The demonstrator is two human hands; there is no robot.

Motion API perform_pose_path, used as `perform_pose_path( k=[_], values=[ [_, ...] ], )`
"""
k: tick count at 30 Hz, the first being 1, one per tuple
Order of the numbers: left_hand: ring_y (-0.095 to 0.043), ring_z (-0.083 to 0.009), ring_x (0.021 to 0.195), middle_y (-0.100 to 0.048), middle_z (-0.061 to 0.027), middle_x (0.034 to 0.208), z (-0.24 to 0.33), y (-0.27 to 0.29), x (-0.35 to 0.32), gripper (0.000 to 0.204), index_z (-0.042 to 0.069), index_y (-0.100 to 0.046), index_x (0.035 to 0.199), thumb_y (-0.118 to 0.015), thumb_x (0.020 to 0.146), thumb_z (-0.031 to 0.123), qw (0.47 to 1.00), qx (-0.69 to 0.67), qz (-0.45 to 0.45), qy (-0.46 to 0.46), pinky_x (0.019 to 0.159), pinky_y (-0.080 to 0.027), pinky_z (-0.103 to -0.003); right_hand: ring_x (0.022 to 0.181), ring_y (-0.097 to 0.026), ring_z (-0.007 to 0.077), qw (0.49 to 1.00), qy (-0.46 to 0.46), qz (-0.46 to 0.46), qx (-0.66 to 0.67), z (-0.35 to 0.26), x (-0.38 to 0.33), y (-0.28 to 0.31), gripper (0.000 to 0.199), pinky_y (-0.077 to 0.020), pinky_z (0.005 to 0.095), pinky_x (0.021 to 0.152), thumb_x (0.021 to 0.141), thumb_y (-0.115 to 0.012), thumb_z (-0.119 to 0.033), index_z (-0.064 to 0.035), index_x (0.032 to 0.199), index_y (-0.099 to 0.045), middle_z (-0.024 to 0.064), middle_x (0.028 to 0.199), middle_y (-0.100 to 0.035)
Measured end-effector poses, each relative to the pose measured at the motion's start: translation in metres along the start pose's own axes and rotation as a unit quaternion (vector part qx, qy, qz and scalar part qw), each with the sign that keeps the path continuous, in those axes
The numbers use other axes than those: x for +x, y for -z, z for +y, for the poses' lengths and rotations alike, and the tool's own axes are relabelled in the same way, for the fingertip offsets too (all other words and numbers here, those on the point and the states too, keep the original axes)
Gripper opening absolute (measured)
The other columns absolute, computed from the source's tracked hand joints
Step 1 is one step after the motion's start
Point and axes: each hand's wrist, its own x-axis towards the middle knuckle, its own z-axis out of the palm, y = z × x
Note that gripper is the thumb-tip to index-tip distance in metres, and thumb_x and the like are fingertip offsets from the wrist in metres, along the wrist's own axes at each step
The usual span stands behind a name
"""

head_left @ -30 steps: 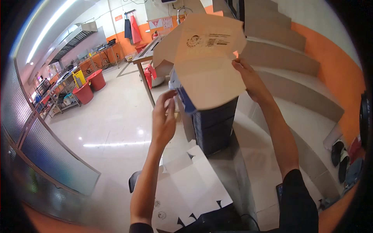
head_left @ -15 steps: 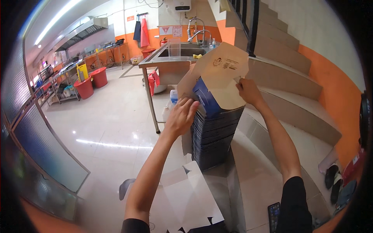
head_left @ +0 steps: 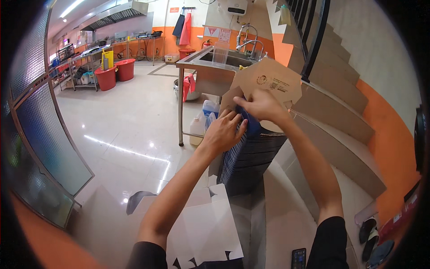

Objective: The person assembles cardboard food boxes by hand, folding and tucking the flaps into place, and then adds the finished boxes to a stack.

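Half a second ago your right hand [head_left: 265,106] gripped the carton [head_left: 287,88] by its right edge; now it has crossed to the left side, close beside your left hand [head_left: 222,131], which stays at that side. The carton is still on top of the dark stack [head_left: 251,157]. Its brown face is turned up toward you, printed end pointing away toward the stairs [head_left: 320,96]; the long axis seems to run away from you, though your hands cover part of it. Your right thumb and bent fingers are at the blue side [head_left: 253,127]; your left fingers curl there, thumb apart. Whether either hand pinches it, you cannot tell.
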Motion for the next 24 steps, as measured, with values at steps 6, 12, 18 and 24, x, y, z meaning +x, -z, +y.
perform_pose_path(
  k=[6, 12, 18, 24],
  values=[
    [-0.06, -0.0309, 0.098, -0.066, -0.0143, 0.097, 0.003, 0.005, 0.002, 0.026, 0.003, -0.065, 0.098, -0.055, 0.096, 0.027, 0.997, 0.064, -0.032, -0.009, 0.076, -0.054, -0.042, 0.086, -0.068, 0.0436, 0.983, 0.059, 0.065, -0.159, 0.022, 0.04, -0.041, 0.03, -0.0545, 0.0458, 0.08, 0.075, -0.066, -0.019, 0.0068, 0.089, -0.07, 0.0292, 0.089, -0.068],
    [-0.058, -0.0268, 0.106, -0.064, -0.0073, 0.109, -0.004, 0.007, -0.002, 0.028, 0.008, -0.065, 0.109, -0.055, 0.095, 0.029, 0.991, 0.12, -0.045, -0.026, 0.071, -0.055, -0.044, 0.088, -0.069, 0.0425, 0.98, 0.053, 0.037, -0.191, 0.027, 0.048, -0.045, 0.031, -0.0546, 0.0448, 0.083, 0.073, -0.066, -0.017, 0.0072, 0.091, -0.07, 0.0297, 0.092, -0.068],
    [-0.057, -0.0252, 0.105, -0.063, -0.0062, 0.108, -0.007, 0.008, -0.003, 0.027, 0.007, -0.064, 0.108, -0.057, 0.091, 0.027, 0.991, 0.114, -0.06, -0.027, 0.071, -0.055, -0.043, 0.088, -0.07, 0.0405, 0.975, 0.059, -0.004, -0.213, 0.016, 0.044, -0.034, 0.032, -0.0553, 0.0434, 0.083, 0.074, -0.067, -0.017, 0.0078, 0.094, -0.07, 0.0278, 0.093, -0.07],
    [-0.057, -0.0249, 0.106, -0.062, -0.0068, 0.109, -0.003, 0.009, -0.003, 0.026, 0.007, -0.064, 0.108, -0.057, 0.089, 0.025, 0.992, 0.11, -0.069, -0.012, 0.074, -0.055, -0.044, 0.088, -0.07, 0.0387, 0.973, 0.064, -0.018, -0.223, 0.018, 0.047, -0.032, 0.031, -0.0561, 0.0428, 0.081, 0.073, -0.067, -0.015, 0.0077, 0.093, -0.071, 0.0294, 0.093, -0.069]
  ],
)
